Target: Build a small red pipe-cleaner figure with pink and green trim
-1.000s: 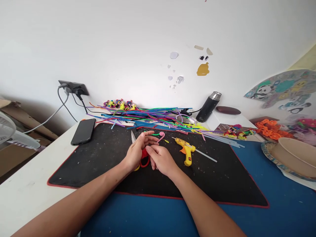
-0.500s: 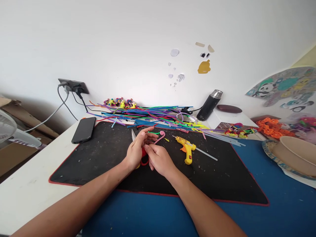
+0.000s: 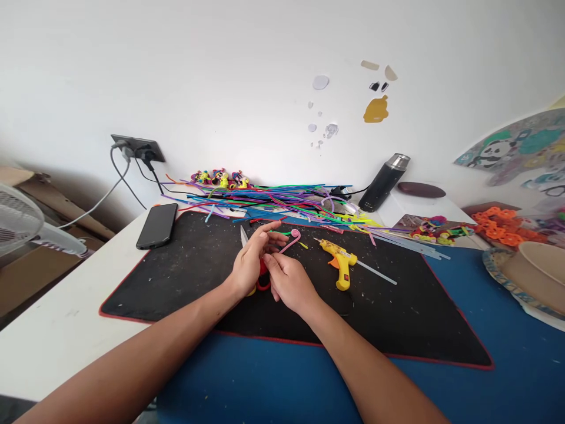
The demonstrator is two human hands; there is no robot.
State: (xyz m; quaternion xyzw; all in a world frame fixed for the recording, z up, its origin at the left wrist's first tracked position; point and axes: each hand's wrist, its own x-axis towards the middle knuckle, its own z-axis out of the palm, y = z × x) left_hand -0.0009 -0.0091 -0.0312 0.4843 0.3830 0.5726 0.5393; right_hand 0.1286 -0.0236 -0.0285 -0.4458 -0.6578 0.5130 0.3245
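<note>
My left hand [image 3: 248, 263] and my right hand [image 3: 291, 282] meet above the black mat, touching at the fingers. On the left, the thumb rests close against the index finger, the other fingers curving rightward. The right fingers are closed in a pinch at the left palm; whatever they grip is hidden. Beneath my hands are scissors with a blade [image 3: 244, 237] pointing away and a red handle loop [image 3: 263, 287], partly covered. A pink pipe cleaner with a curled end [image 3: 295, 234] shows just beyond my fingers; I cannot tell whether it is held. A green pipe cleaner [image 3: 281, 232] is beside it.
A yellow glue gun [image 3: 342, 262] with a glue stick lies right of my hands on the mat [image 3: 397, 318]. Many pipe cleaners [image 3: 282, 197] are heaped along the wall. A phone [image 3: 157, 225] lies left; a black flask [image 3: 384, 184] leans at the back right.
The whole scene has shifted slightly right in view as the camera turned. My hands keep nearly the same pose, still together above the scissors.
</note>
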